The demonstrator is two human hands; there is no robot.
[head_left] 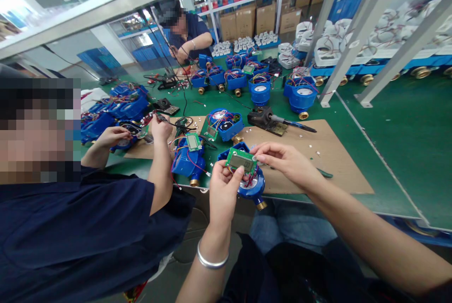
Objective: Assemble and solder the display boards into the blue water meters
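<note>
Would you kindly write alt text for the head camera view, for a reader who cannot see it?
The wearer's left hand holds a green circuit board with a small display over a blue meter, while their right hand touches the board's corner. More blue meters stand on the green workbench, where two other people, one at the left and one across, are also working.

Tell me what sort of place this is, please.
Probably a factory workshop assembling water meters: blue meter bodies with brass fittings and loose wires, a soldering iron in its stand, and shelves stacked with cardboard boxes.
</note>
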